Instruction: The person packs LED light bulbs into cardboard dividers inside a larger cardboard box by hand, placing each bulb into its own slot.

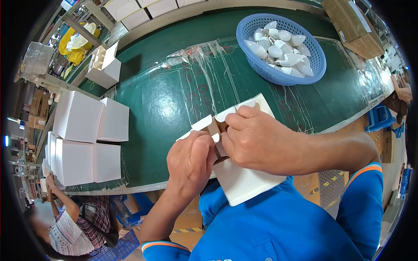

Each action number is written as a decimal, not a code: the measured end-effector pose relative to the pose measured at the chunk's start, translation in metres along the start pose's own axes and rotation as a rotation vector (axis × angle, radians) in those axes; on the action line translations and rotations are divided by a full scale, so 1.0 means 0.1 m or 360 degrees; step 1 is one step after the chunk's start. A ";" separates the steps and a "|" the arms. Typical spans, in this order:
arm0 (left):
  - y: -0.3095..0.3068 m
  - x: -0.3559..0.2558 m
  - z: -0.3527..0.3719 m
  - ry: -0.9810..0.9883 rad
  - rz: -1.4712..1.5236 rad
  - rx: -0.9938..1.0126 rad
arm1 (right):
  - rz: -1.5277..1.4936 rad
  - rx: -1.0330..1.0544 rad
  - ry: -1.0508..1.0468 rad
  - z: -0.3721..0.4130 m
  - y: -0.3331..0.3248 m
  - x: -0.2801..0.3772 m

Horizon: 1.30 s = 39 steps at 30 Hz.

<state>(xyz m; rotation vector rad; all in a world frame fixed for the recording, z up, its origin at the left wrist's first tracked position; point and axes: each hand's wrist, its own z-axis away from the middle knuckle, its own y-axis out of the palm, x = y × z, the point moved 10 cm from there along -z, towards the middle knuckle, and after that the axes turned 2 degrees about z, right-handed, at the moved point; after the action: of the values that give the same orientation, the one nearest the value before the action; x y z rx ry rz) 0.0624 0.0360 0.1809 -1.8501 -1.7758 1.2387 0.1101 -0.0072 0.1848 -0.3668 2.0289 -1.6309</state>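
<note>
A small white cardboard box (pixel 244 180) with a brown inside is held over the near edge of the green table (pixel 165 104), close to my chest. My left hand (pixel 190 162) grips its left end flaps. My right hand (pixel 257 141) presses down on the flaps from the right, fingers curled over the opening. The box's open end points away from me. Both hands touch each other at the flaps, and the box's contents are hidden.
A blue plastic basket (pixel 313 65) of white bulbs sits at the far right. Several closed white boxes (pixel 87 139) are stacked at the left edge, with an open one (pixel 104 65) behind. Clear tape strips cover the table middle. Another person (pixel 69 226) is at lower left. Brown cartons (pixel 352 26) stand far right.
</note>
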 end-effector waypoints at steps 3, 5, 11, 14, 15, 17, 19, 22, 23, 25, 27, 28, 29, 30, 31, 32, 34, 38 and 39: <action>0.03 -0.01 0.02 -0.0037 -0.0035 0.0047 | 0.0053 -0.0050 0.0009 -0.01 0.00 -0.06; 0.06 -0.02 0.03 -0.0050 -0.0072 0.0076 | -0.0071 -0.0154 0.0019 -0.02 -0.01 -0.14; 0.10 -0.12 0.01 0.0116 -0.0093 0.0021 | -0.0372 -0.0394 0.0206 -0.01 -0.02 -0.52; 0.09 -0.08 0.00 0.0021 -0.0002 0.0054 | -0.0397 -0.0717 0.0235 0.12 -0.40 -0.50; 0.04 -0.11 0.00 0.0048 0.0040 -0.0003 | -0.0359 -0.0843 0.0188 0.21 -0.63 -0.41; -0.06 -0.18 0.00 0.0069 0.0081 -0.0051 | -0.0531 -0.0498 0.0085 0.34 -0.74 -0.24; -0.16 -0.36 0.02 0.0208 -0.0039 -0.0048 | -0.0693 -0.0154 -0.0009 0.44 -0.54 -0.05; -0.03 -0.53 0.13 0.0458 -0.0047 0.0205 | -0.0762 -0.0164 0.0064 0.55 -0.15 0.04; 0.06 -0.55 0.17 0.0470 -0.0111 0.0301 | -0.0575 -0.0283 0.0126 0.55 -0.15 0.01; 0.14 -0.56 0.15 0.0484 -0.0250 0.0360 | -0.0390 -0.0410 0.0179 0.55 -0.18 -0.01; 0.25 -0.52 0.15 0.0458 -0.0496 0.0500 | -0.0264 -0.0425 0.0225 0.51 -0.23 -0.07; 0.25 -0.53 0.13 0.0463 -0.0498 0.0496 | -0.0258 -0.0427 0.0225 0.49 -0.24 -0.11; 0.26 -0.50 0.10 0.0433 -0.0599 0.0503 | -0.0335 -0.0387 0.0214 0.47 -0.22 -0.15; 0.27 -0.48 0.08 0.0401 -0.0700 0.0509 | -0.0411 -0.0347 0.0202 0.45 -0.20 -0.19; 0.29 -0.46 0.07 0.0372 -0.0721 0.0531 | -0.0433 -0.0276 0.0219 0.43 -0.14 -0.22; 0.29 -0.48 0.04 0.0375 -0.0722 0.0527 | -0.0428 -0.0277 0.0220 0.41 -0.11 -0.23; 0.32 -0.48 -0.01 0.0335 -0.0719 0.0620 | -0.0406 -0.0265 0.0179 0.37 -0.06 -0.22; 0.32 -0.50 -0.10 0.0380 -0.0611 0.0707 | -0.0349 -0.0158 0.0210 0.35 -0.05 -0.29; 0.34 -0.52 -0.10 0.0420 -0.0652 0.0722 | -0.0366 -0.0170 0.0183 0.35 -0.06 -0.29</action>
<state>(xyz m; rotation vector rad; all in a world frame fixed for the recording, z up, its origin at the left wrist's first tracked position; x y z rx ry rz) 0.0993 -0.0150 0.1814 -1.2537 -1.4785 1.0679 0.1528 -0.0227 0.1921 -0.5755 2.2352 -1.7165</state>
